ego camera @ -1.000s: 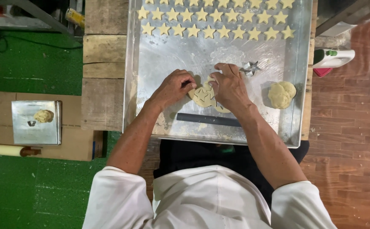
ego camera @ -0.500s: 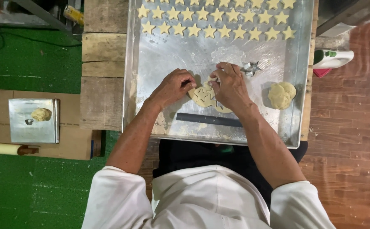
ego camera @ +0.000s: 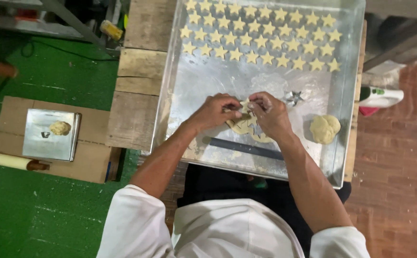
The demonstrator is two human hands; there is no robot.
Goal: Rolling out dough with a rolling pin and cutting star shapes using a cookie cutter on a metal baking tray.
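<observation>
A big metal baking tray (ego camera: pixel 347 129) lies on a wooden table. Rows of several pale star-shaped dough pieces (ego camera: pixel 261 40) fill its far half. My left hand (ego camera: pixel 214 112) and my right hand (ego camera: pixel 269 114) meet over a flattened sheet of dough (ego camera: pixel 244 128) with star-shaped holes; their fingertips pinch a small dough piece between them. A metal star cutter (ego camera: pixel 293 98) rests just right of my right hand. A lump of dough (ego camera: pixel 325 128) sits further right on the tray. A dark flat strip (ego camera: pixel 246 148) lies near the tray's front edge.
On the green floor at left a cardboard sheet (ego camera: pixel 93 160) carries a small metal tray (ego camera: pixel 50 136) with a dough ball (ego camera: pixel 60 127), and a rolling pin (ego camera: pixel 12 162) lies beside it. A white bottle (ego camera: pixel 380 97) lies right of the table on the brick floor.
Both hands have drawn closer together over the flattened dough, fingertips now pinching a small piece. Nothing else on the tray has moved.
</observation>
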